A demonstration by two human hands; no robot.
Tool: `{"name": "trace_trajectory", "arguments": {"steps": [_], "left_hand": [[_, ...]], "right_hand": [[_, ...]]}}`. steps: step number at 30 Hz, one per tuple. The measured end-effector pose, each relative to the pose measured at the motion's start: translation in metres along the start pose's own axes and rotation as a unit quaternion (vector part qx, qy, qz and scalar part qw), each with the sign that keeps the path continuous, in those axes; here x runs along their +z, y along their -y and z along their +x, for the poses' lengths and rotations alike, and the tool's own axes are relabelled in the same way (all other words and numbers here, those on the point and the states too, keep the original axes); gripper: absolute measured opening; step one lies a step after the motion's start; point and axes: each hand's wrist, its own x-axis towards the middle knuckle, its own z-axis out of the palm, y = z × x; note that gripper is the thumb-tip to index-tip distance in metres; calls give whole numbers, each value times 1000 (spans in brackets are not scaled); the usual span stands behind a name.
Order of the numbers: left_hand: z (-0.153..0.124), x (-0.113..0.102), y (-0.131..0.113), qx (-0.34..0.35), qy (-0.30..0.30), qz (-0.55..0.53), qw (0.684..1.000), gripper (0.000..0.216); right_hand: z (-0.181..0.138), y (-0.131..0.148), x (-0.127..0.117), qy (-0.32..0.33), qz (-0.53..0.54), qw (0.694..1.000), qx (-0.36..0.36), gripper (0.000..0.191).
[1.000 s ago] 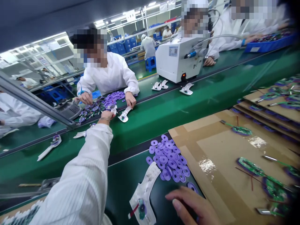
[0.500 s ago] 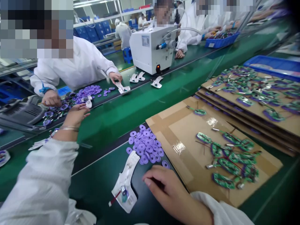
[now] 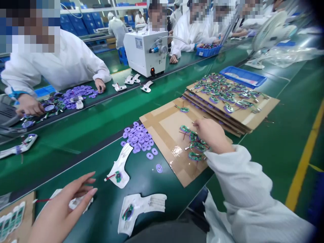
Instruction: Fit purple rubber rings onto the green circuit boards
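Right hand (image 3: 210,133) has swung over the cardboard sheet (image 3: 162,130), its grip narrow above the green circuit boards (image 3: 194,156), any hold hidden; left hand (image 3: 64,206) has drawn back, grip wide, near a white moulded holder (image 3: 82,203)

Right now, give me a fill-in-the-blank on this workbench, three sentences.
The right hand is over a ____ sheet bearing green circuit boards.
The rings left of that sheet are ____.
The tray beyond the sheet stack is ____.

Missing words: cardboard; purple; blue.
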Motion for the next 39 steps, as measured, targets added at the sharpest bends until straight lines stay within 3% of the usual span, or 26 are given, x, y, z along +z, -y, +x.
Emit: {"name": "trace_trajectory", "arguments": {"steps": [3,7,9,11,14,16,18,20,22,25,28,31,33,35,37,38,39], "left_hand": [[-11,15,0,-48,62,-5,997,54],[-22,42,-13,-90,77,57,991,61],[-27,51,-17,-78,68,95,990,65],[-32,55,-21,-67,36,111,991,65],[-38,51,-39,-71,-24,83,994,47],[-33,51,-61,-17,-15,39,999,29],[-17,56,-87,97,46,14,994,22],[8,70,-110,190,87,36,977,24],[37,87,-124,237,93,49,966,25],[70,113,-131,257,118,22,959,18],[82,127,-129,249,136,-12,959,12],[76,120,-125,224,139,-53,963,6],[65,105,-124,202,159,-134,957,14],[51,87,-123,151,199,-328,911,25],[37,71,-124,70,226,-544,805,31],[31,66,-126,33,231,-618,751,32],[26,61,-127,8,233,-658,716,31]], "right_hand": [[25,-29,17,-12,14,1000,15,22],[44,-43,31,-39,84,996,18,5],[48,-45,28,-89,135,987,23,4],[44,-46,18,-158,188,969,30,16],[22,-35,-6,-261,325,909,13,29],[0,-14,-20,-291,460,839,-15,24],[-22,13,-28,-229,522,821,-46,19],[-41,39,-29,-138,501,848,-102,18],[-55,57,-27,-81,456,872,-161,17],[-67,66,-25,-53,408,889,-202,17],[-73,64,-27,-43,397,893,-207,18],[-80,68,-29,-34,396,886,-237,18],[-88,77,-30,-42,415,870,-263,16],[-95,90,-31,-74,443,847,-285,15],[-101,104,-32,-112,463,824,-305,14],[-103,111,-32,-126,466,817,-314,14],[-104,116,-33,-135,465,813,-323,14]]}}
